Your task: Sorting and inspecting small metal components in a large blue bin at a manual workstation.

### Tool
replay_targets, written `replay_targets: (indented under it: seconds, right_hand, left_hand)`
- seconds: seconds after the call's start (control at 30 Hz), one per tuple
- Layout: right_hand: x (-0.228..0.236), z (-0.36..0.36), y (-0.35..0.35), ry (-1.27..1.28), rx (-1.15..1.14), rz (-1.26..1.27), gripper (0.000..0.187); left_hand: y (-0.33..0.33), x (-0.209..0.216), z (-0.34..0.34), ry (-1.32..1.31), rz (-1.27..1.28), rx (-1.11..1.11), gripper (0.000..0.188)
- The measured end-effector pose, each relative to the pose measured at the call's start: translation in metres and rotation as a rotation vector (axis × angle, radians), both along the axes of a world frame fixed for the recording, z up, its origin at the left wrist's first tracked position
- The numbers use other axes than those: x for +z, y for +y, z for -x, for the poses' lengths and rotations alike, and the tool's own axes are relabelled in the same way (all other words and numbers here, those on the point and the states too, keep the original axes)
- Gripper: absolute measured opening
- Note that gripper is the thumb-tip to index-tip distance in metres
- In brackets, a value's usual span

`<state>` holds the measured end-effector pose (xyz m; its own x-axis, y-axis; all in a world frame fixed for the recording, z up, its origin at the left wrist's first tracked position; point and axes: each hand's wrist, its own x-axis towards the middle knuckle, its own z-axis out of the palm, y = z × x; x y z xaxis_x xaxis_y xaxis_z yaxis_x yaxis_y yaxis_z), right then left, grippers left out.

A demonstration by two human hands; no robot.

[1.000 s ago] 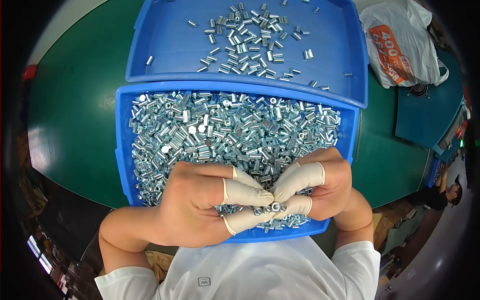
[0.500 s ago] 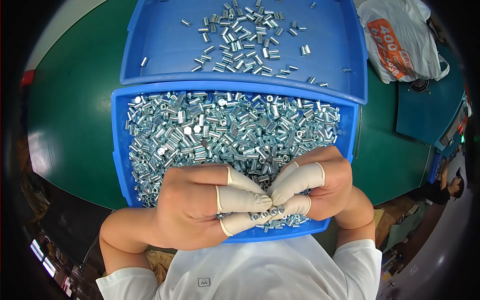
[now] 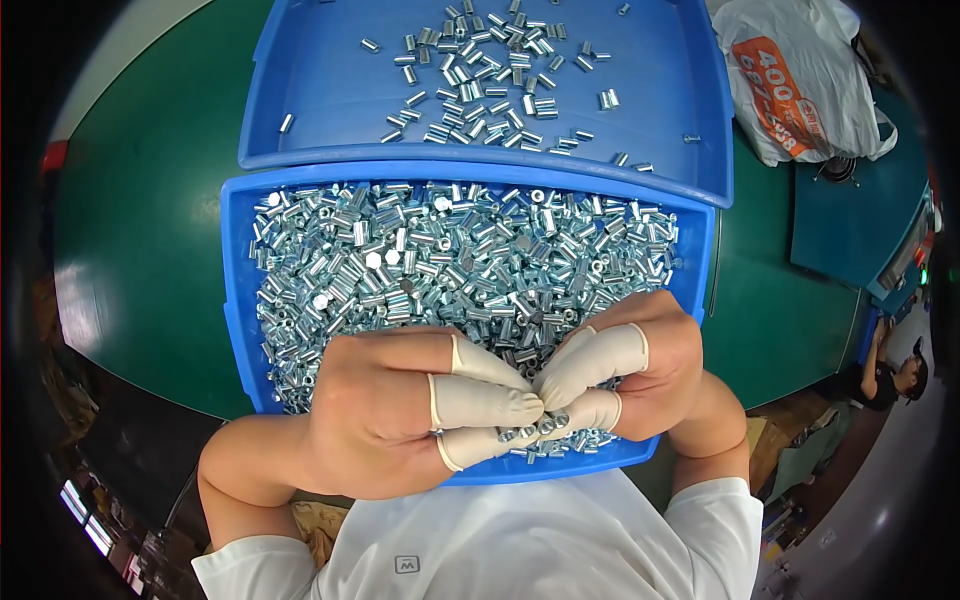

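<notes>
My left hand (image 3: pixel 385 415) and my right hand (image 3: pixel 640 375) meet over the near edge of a blue bin (image 3: pixel 234 260). Pale rubber finger cots cover the thumbs and some fingers of both. Between the pinched fingertips sits a short row of several small silvery metal sleeves (image 3: pixel 527 432), their round ends facing me. Both hands are closed on this row, fingertips touching. Beneath them, the bin holds a thick layer of loose metal sleeves (image 3: pixel 430 250), some showing hexagonal ends. My fingers hide part of the held row and the pile below.
Beyond the bin, a shallow blue tray (image 3: pixel 320 90) holds scattered sleeves, mostly in its middle. Both containers stand on a green table (image 3: pixel 140 240). A white plastic bag (image 3: pixel 800 80) lies at the far right, by a dark teal machine or box (image 3: pixel 850 225). Another person (image 3: pixel 885 375) is at the right edge.
My hands and the row of sleeves between them stay almost where they were. At the right edge, the other person has shifted slightly.
</notes>
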<state>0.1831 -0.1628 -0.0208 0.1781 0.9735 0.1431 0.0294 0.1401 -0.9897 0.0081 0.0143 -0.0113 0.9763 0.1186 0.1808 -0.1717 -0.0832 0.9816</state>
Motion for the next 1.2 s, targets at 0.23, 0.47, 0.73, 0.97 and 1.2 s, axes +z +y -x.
replay_targets:
  seconds: [0.23,0.47,0.73,0.97,1.2]
  right_hand:
    - [0.0,0.001,0.0,-0.013,-0.015,0.009,0.016]
    - [-0.002,0.0,0.0,-0.006,-0.001,-0.004,0.016]
    - [0.001,-0.002,0.0,-0.047,0.002,-0.011,0.019]
    - [0.003,0.002,0.004,0.084,-0.135,0.203,0.016]
    - [0.006,-0.031,0.026,0.306,-0.187,0.335,0.017]
  left_hand:
    - [0.0,0.001,0.001,0.04,0.014,0.0,0.025]
    - [0.001,0.0,0.001,0.023,-0.009,-0.014,0.026]
    - [0.0,0.0,-0.002,0.032,0.009,0.011,0.027]
    - [-0.003,-0.002,-0.011,0.111,-0.097,0.157,0.026]
    - [0.006,-0.001,-0.058,0.302,0.156,0.29,0.02]
